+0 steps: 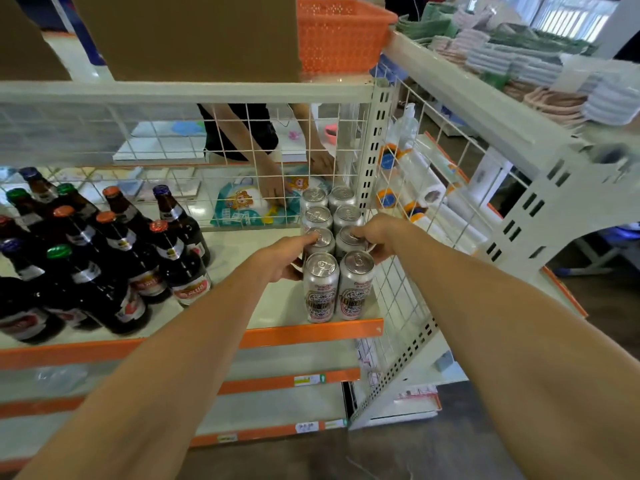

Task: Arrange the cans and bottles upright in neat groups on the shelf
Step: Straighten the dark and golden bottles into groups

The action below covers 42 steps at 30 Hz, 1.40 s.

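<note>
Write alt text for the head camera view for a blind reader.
The left hand and right hand grip the second-row pair in a block of eight silver cans standing upright at the right end of a shelf. A group of dark bottles stands on its left.

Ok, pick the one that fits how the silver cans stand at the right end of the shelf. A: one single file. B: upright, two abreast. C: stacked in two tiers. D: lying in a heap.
B: the cans stand upright in two files, four rows deep, on the shelf; the left hand and right hand each grip one in the second row from the front.
</note>
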### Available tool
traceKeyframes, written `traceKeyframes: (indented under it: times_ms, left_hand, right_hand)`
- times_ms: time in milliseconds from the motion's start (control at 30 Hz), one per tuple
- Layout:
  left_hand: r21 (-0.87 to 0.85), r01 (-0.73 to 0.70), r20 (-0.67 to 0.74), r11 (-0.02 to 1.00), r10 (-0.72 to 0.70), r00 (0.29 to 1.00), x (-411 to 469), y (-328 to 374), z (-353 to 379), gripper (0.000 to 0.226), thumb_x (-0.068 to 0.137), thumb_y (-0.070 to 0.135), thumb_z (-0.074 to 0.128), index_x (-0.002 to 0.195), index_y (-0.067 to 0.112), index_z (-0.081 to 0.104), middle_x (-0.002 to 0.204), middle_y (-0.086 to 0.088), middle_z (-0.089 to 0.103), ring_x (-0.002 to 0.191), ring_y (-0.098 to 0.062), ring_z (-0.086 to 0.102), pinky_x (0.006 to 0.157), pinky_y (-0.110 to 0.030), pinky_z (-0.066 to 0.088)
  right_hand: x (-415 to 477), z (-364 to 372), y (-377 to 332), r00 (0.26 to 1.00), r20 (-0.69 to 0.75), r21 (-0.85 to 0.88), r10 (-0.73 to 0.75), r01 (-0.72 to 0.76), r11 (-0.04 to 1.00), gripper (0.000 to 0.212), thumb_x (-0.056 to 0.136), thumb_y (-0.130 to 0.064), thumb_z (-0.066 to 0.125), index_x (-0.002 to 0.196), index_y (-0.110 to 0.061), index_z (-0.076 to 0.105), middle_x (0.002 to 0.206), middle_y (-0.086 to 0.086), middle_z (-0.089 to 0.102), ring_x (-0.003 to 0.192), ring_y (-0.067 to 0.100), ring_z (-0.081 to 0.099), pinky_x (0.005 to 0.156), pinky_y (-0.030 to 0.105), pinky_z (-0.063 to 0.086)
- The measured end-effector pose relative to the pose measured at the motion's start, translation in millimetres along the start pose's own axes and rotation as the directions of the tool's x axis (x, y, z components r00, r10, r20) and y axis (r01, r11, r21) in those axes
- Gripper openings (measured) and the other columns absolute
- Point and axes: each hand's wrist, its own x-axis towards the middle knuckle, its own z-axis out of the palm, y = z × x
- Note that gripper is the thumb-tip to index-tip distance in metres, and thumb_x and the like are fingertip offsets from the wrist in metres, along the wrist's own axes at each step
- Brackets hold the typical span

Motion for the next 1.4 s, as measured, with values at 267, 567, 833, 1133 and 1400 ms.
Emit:
traceKeyframes:
  times_ms: [267, 567, 833, 1133, 1400]
  left_hand:
    - [-0.015, -0.009, -0.019, 1.0, 0.009, 1.0, -1.4, 0.6, 2.4, 0.054, 0.095, 0.057, 0.051, 0.121, 0.01, 0.06, 0.116, -0.015, 0.061, 0.103, -0.031, 0.061, 0.074, -0.038, 0.055]
    - [-0.021, -0.018, -0.031, 1.0, 0.018, 0.999, -0.4, 0.7, 6.0, 0.048, 0.098, 0.053, 0.049, 0.117, 0.01, 0.06, 0.106, -0.012, 0.061, 0.101, -0.031, 0.06, 0.093, -0.044, 0.053]
    - [0.143, 0.08, -0.002, 0.986, -0.08, 0.997, -1.2, 16.7, -6.2, 0.086, 0.087, 0.079, 0.036, 0.14, 0.012, 0.042, 0.134, -0.02, 0.05, 0.118, -0.038, 0.053, 0.096, -0.047, 0.045]
    - [0.163, -0.134, -0.213, 0.977, 0.168, 0.962, 28.1, 50.9, -11.4, 0.03, 0.096, 0.035, 0.061, 0.113, 0.01, 0.064, 0.108, -0.009, 0.065, 0.088, -0.023, 0.061, 0.077, -0.035, 0.05]
    - [0.132, -0.091, -0.216, 0.987, 0.118, 0.969, 39.6, 54.1, -19.4, 0.037, 0.095, 0.038, 0.059, 0.115, 0.006, 0.059, 0.108, -0.011, 0.064, 0.09, -0.025, 0.063, 0.085, -0.039, 0.053]
  right_hand:
    - [9.4, 0.2, 3.1, 0.999, -0.046, 0.024, 0.0, 0.001, 1.0, 0.028, 0.101, -0.021, 0.056, 0.085, 0.002, 0.052, 0.082, 0.017, 0.06, 0.066, 0.03, 0.061, 0.079, 0.048, 0.059]
    - [17.8, 0.3, 2.6, 0.998, -0.061, 0.052, 0.02, -0.016, 0.999, 0.029, 0.1, -0.02, 0.057, 0.081, 0.001, 0.05, 0.081, 0.017, 0.059, 0.067, 0.03, 0.062, 0.08, 0.047, 0.058]
    - [24.2, -16.0, -3.5, 1.0, 0.011, -0.005, 0.02, -0.02, 1.0, 0.046, 0.097, -0.047, 0.054, 0.111, -0.004, 0.053, 0.105, 0.015, 0.062, 0.098, 0.032, 0.063, 0.091, 0.044, 0.053]
    - [48.0, -13.3, -24.9, 0.977, -0.072, -0.182, -0.201, 0.186, 0.966, 0.038, 0.101, -0.019, 0.048, 0.134, -0.003, 0.056, 0.124, 0.016, 0.059, 0.114, 0.032, 0.056, 0.1, 0.04, 0.044]
    - [74.7, -23.5, -25.8, 0.987, -0.121, -0.035, -0.103, 0.1, 0.994, 0.037, 0.093, -0.024, 0.063, 0.118, 0.003, 0.061, 0.11, 0.018, 0.069, 0.096, 0.03, 0.069, 0.07, 0.033, 0.053]
